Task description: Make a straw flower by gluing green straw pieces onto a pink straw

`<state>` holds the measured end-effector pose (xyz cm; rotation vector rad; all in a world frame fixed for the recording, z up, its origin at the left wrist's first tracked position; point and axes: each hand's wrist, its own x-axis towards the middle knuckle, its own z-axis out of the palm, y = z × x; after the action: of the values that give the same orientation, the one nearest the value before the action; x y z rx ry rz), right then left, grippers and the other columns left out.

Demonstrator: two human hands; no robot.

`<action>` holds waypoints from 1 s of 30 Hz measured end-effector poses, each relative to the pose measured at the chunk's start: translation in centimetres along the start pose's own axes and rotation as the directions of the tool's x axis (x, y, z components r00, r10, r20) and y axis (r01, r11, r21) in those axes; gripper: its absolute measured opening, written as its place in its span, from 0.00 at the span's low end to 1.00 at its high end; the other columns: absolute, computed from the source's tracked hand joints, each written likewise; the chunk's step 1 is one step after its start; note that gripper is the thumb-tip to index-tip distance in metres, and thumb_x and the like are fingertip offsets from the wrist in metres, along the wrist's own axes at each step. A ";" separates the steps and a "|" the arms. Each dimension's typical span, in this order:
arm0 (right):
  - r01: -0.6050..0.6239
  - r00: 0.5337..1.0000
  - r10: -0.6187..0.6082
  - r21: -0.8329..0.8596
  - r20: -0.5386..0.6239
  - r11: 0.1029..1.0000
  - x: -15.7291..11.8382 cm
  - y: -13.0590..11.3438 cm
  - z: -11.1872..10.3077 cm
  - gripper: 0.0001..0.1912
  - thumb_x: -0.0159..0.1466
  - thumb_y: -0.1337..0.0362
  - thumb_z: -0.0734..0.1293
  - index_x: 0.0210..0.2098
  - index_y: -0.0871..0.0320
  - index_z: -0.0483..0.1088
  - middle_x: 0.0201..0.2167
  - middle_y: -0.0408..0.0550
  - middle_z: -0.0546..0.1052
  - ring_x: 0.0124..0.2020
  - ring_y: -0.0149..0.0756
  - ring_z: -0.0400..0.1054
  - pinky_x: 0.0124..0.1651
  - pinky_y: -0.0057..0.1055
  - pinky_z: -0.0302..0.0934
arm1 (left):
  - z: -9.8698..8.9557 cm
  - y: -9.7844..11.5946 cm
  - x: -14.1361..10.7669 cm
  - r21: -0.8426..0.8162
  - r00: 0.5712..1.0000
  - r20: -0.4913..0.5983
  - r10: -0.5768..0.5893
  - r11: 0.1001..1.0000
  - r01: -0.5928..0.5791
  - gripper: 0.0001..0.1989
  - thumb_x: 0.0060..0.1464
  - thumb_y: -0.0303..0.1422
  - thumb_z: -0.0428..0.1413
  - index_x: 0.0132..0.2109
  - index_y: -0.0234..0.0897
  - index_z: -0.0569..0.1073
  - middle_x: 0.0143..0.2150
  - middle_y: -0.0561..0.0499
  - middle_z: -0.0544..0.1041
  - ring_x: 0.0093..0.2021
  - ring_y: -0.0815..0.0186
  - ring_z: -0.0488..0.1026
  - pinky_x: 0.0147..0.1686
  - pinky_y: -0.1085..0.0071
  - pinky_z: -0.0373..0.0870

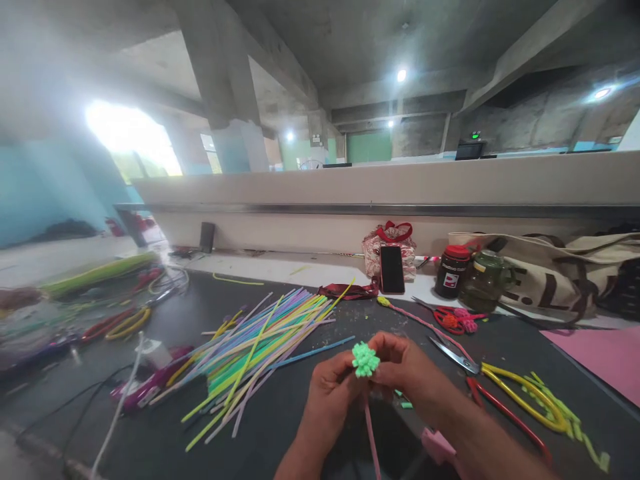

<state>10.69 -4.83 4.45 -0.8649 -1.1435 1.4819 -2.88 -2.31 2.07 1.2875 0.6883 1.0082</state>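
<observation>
A person works at a dark tabletop point(175, 433), both bare hands meeting over its near edge around a small mint-green tufted flower head point(365, 360). The left hand point(331, 393) has thumb and forefinger drawn together at the flower's left side, while the right hand point(403, 367) pinches at its right, thumb and forefinger closed close to the tufts; the remaining fingers of both are curled and partly hidden. A pink stem point(371, 437) runs down from beneath the flower head, the join between them out of sight among the fingers. To the left of the hands, a loose heap of fuzzy craft stems point(260, 360) in yellow, green, blue, lilac and pink fans across the surface, with a purple glue gun point(135, 393) just beyond it. On the right lie scissors point(457, 357) with parted blades, near short light-green cuttings point(575, 420) and a sheet of pink paper point(595, 360). A pink stem with a yellow tip point(425, 321) stretches behind the right hand, near a cluster of pink and orange pieces point(465, 320). Along the back, a phone point(392, 270) leans upright against a red-and-white bag point(373, 250), beside a red-lidded jar point(451, 273) and a canvas bag point(545, 273).
</observation>
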 end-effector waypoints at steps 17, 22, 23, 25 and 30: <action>-0.032 0.990 -0.027 -0.408 -0.138 0.912 0.5 -0.8 -1.9 0.11 0.54 0.57 0.63 0.25 0.59 0.68 0.18 0.39 0.68 0.17 0.25 0.59 0.17 0.22 0.49 | -0.2 -0.8 1.0 -0.337 0.973 -0.126 -0.193 0.931 0.141 0.11 0.35 0.34 0.60 0.22 0.33 0.66 0.15 0.57 0.65 0.13 0.79 0.55 0.15 0.81 0.52; 0.095 0.995 -0.100 -0.365 0.006 0.926 0.2 -1.8 -2.2 0.27 0.49 0.60 0.69 0.48 0.54 0.61 0.44 0.49 0.69 0.42 0.38 0.62 0.39 0.32 0.58 | 0.6 -0.5 0.7 -0.100 0.988 -0.097 -0.123 0.989 0.113 0.12 0.36 0.34 0.59 0.19 0.32 0.65 0.14 0.57 0.64 0.15 0.78 0.56 0.16 0.80 0.51; 0.093 0.996 -0.093 -0.353 0.019 0.931 0.1 -2.0 -2.2 0.28 0.49 0.60 0.68 0.49 0.54 0.61 0.45 0.49 0.68 0.44 0.39 0.62 0.40 0.32 0.58 | 0.7 -0.5 0.7 -0.053 0.988 -0.088 -0.130 0.991 0.125 0.11 0.36 0.34 0.59 0.19 0.33 0.65 0.14 0.57 0.64 0.15 0.78 0.56 0.15 0.80 0.51; 0.067 0.998 -0.065 -0.350 0.017 0.934 0.1 -2.2 -2.2 0.25 0.50 0.61 0.68 0.47 0.54 0.62 0.43 0.48 0.69 0.42 0.37 0.63 0.39 0.31 0.58 | 1.1 -0.5 0.6 -0.001 0.986 -0.070 -0.151 0.989 0.151 0.10 0.36 0.33 0.59 0.19 0.33 0.66 0.13 0.58 0.64 0.14 0.78 0.56 0.15 0.80 0.51; -0.006 0.997 -0.021 -0.348 -0.072 0.938 0.3 -1.9 -2.5 0.17 0.51 0.61 0.68 0.41 0.55 0.67 0.36 0.45 0.73 0.33 0.31 0.65 0.35 0.28 0.58 | 1.2 -1.1 0.6 -0.085 0.962 0.064 -0.267 0.959 0.272 0.09 0.37 0.34 0.58 0.22 0.32 0.67 0.16 0.56 0.68 0.13 0.79 0.57 0.13 0.81 0.49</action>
<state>13.48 -3.93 5.57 -1.1455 -1.3746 1.2469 -1.36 -2.29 1.33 1.1009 0.7458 0.7722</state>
